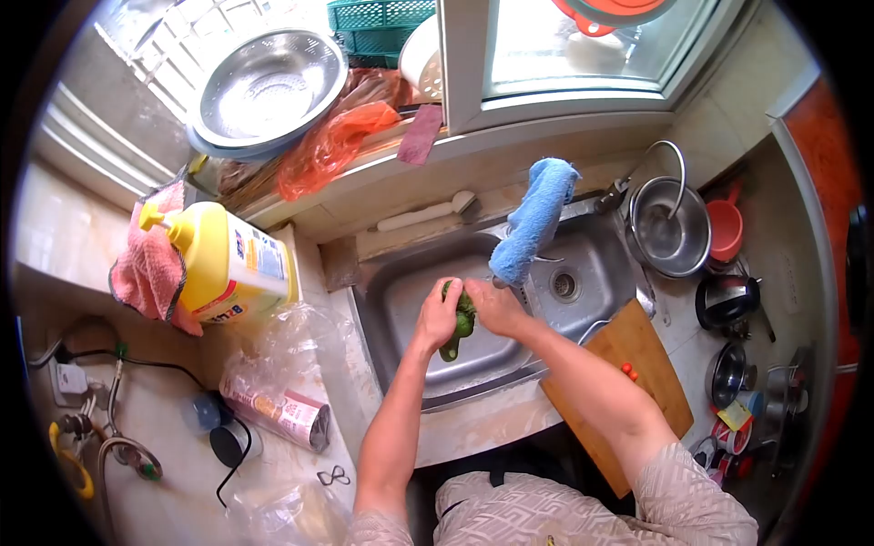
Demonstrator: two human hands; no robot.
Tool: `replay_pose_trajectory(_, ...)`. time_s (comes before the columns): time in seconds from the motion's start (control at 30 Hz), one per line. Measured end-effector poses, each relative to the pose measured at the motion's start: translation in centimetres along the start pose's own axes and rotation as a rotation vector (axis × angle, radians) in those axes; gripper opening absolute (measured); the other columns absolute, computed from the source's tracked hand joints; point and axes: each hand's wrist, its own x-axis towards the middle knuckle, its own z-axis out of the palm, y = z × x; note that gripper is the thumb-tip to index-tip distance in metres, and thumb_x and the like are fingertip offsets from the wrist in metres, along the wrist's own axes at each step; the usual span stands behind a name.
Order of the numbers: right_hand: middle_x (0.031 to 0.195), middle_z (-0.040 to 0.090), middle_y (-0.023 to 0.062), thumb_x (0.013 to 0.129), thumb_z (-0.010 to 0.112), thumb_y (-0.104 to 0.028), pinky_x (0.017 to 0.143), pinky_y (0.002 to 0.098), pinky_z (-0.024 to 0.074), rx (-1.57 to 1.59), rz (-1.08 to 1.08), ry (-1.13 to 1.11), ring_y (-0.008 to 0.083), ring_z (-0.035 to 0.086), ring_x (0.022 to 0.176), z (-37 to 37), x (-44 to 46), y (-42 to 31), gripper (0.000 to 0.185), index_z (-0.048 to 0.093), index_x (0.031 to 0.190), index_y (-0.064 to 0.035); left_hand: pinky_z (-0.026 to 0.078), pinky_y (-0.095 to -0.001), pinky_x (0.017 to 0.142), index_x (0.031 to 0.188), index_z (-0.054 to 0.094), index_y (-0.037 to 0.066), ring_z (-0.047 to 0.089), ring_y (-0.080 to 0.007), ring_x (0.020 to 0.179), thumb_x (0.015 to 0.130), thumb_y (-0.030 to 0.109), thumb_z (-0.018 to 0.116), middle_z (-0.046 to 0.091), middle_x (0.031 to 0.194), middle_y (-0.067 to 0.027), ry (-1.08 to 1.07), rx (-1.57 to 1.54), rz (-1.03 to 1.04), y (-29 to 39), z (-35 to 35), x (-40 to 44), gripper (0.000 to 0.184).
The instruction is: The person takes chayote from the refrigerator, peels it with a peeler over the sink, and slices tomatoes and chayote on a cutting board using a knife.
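Both hands are over the left basin of the steel double sink (391, 364). My left hand (439, 316) is closed around green peppers (462, 326), which hang between the two hands with a tip pointing down. On the other side, my right hand (497, 308) pinches at the upper end of the peppers. How many there are I cannot tell, since fingers cover part of them. Just above the right hand is the faucet, wrapped in a blue towel (533, 223).
A wooden cutting board (628, 364) with small red pieces (629, 371) lies across the sink's right side. Yellow detergent jug (232, 264) and plastic bags (296, 337) stand left. Steel bowls (669, 227) sit right; a white brush (423, 215) lies behind the sink.
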Motion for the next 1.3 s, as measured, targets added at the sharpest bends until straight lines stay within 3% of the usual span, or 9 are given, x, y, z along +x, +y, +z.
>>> replay_pose_trajectory(0.13,0.084,0.067,0.0233,0.102,0.039,-0.051,0.059,0.0473,0.0494,0.559,0.757,-0.399,0.0391,0.066,0.067,-3.3,2.0,-0.8,0.050,0.062,0.102,-0.0058,0.050,-0.0332,0.081,0.113,0.060,0.001,0.063,-0.0166,0.089,0.102,0.033,0.054,0.067,0.096,-0.0102,-0.122,-0.104,0.009,2.9,-0.8,-1.0,0.034)
replay_pose_trajectory(0.23,0.078,0.065,0.0236,0.100,0.043,-0.050,0.060,0.0460,0.0494,0.392,0.727,-0.317,0.0400,0.066,0.068,-6.1,1.2,-4.0,0.050,0.064,0.098,-0.0054,0.048,-0.0323,0.084,0.116,0.061,0.001,0.059,-0.0157,0.090,0.103,0.036,0.050,0.065,0.101,-0.0089,-0.092,0.011,-0.034,0.8,0.4,-0.5,0.039)
replay_pose_trajectory(0.3,0.072,0.065,0.0209,0.101,0.045,-0.042,0.061,0.0468,0.0508,0.016,0.218,0.258,0.0391,0.067,0.068,-3.1,-0.1,-4.3,0.043,0.065,0.091,-0.0053,0.048,-0.0328,0.083,0.107,0.063,-0.001,0.060,-0.0159,0.090,0.102,0.038,0.051,0.067,0.096,-0.0103,0.003,-0.150,-0.113,-0.6,1.5,0.4,0.041)
replay_pose_trajectory(0.4,0.075,0.067,0.0175,0.100,0.048,-0.033,0.064,0.0499,0.0526,-0.231,-0.068,0.114,0.0392,0.067,0.070,-5.1,-0.9,-4.3,0.034,0.065,0.090,-0.0058,0.047,-0.0329,0.083,0.101,0.065,-0.002,0.059,-0.0157,0.089,0.101,0.041,0.051,0.067,0.092,-0.0113,0.019,-0.218,-0.220,-1.7,2.3,0.6,0.045)
replay_pose_trajectory(0.63,0.076,0.067,0.0208,0.099,0.051,-0.035,0.069,0.0480,0.0498,-0.084,0.308,0.021,0.0410,0.065,0.074,-5.1,-0.1,-4.0,0.038,0.069,0.086,-0.0035,0.050,-0.0334,0.080,0.107,0.063,0.001,0.062,-0.0187,0.088,0.097,0.035,0.060,0.066,0.090,-0.0106,0.082,-0.086,0.066,-0.6,2.1,-1.3,0.036)
replay_pose_trajectory(0.73,0.087,0.066,0.0207,0.100,0.050,-0.038,0.076,0.0450,0.0488,0.522,0.780,-0.238,0.0393,0.065,0.085,-5.0,0.6,-2.6,0.038,0.066,0.098,-0.0035,0.050,-0.0329,0.080,0.113,0.060,0.004,0.063,-0.0191,0.086,0.095,0.036,0.062,0.066,0.091,-0.0104,0.051,-0.082,0.186,-0.3,1.8,-1.8,0.037)
replay_pose_trajectory(0.97,0.080,0.064,0.0156,0.098,0.052,-0.031,0.070,0.0461,0.0474,-0.089,0.039,0.111,0.0360,0.063,0.078,-4.1,0.0,-4.3,0.031,0.064,0.096,-0.0026,0.048,-0.0359,0.076,0.099,0.062,0.000,0.058,-0.0185,0.079,0.102,0.033,0.050,0.062,0.083,-0.0132,0.148,-0.178,-0.071,-2.1,3.2,0.3,0.035)
replay_pose_trajectory(1.1,0.093,0.065,0.0185,0.100,0.047,-0.036,0.072,0.0469,0.0472,-0.020,0.066,-0.180,0.0385,0.062,0.084,-5.6,0.8,-3.3,0.036,0.063,0.100,-0.0036,0.047,-0.0354,0.074,0.093,0.060,-0.001,0.055,-0.0176,0.076,0.104,0.031,0.047,0.060,0.079,-0.0129,0.185,-0.082,0.061,-2.8,3.2,-1.1,0.036)
replay_pose_trajectory(1.3,0.081,0.054,0.0030,0.104,0.042,-0.038,0.063,0.0274,0.0485,0.698,0.395,-0.769,0.0085,0.054,0.071,-10.2,2.1,-3.0,0.042,0.053,0.122,-0.0015,0.048,-0.0356,0.073,0.094,0.059,-0.001,0.056,-0.0191,0.074,0.103,0.030,0.047,0.059,0.078,-0.0131,0.138,-0.141,0.208,-2.6,1.8,-0.8,0.034)
